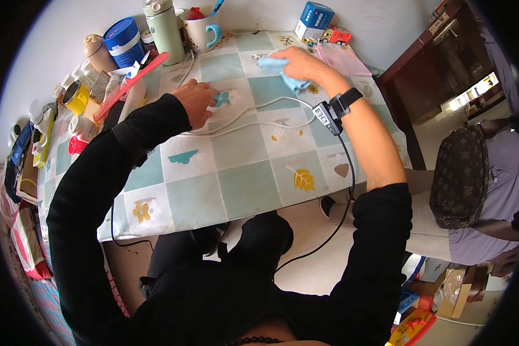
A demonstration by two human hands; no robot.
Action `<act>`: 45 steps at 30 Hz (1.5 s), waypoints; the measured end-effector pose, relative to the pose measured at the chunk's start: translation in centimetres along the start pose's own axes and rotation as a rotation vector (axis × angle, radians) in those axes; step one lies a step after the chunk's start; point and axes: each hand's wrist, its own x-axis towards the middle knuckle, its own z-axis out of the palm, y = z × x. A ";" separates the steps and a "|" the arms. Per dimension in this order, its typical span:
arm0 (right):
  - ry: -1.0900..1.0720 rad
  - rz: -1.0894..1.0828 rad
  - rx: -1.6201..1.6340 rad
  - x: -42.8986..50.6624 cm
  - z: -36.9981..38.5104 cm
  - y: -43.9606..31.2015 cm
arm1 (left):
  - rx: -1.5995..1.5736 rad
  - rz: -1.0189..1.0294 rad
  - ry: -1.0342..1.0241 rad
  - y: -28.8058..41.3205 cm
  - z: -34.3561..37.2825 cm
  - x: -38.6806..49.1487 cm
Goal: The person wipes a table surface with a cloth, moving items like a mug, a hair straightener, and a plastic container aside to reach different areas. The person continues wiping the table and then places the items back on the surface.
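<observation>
My right hand [300,64] presses a light blue cloth [296,84] onto the far right part of the table. The cloth spreads out on both sides of the fingers. On the checked, patterned tablecloth [246,186], my left hand [194,103] rests palm down with thumb and fingers apart, holding nothing. Its fingertips are beside a printed blue flower. A white cable [242,123] loops across the tablecloth between the two hands. Just beyond my right hand lies a pink translucent sheet [341,59], near a small red toy truck [336,35].
Along the left stand a green bottle [165,32], a mug [199,32], a blue tub [123,43], a yellow cup [75,97] and a red comb [129,86]. A blue-white box [315,20] stands at the back. At right sits another person with a brown patterned bag [459,177].
</observation>
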 end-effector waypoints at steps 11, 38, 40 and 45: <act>0.112 0.193 -0.377 9.0 -0.8 5.9 | 0.118 0.015 -0.058 0.6 -0.6 0.2; 0.158 -0.335 -0.034 -0.5 -0.6 1.0 | 0.122 0.084 0.004 -0.3 0.2 0.1; 0.341 0.030 -0.182 -1.1 -1.7 2.9 | 0.124 0.077 -0.015 -0.3 0.2 0.2; 0.159 0.118 -0.367 -1.4 -0.5 3.5 | 0.144 0.071 -0.045 -0.2 0.1 0.4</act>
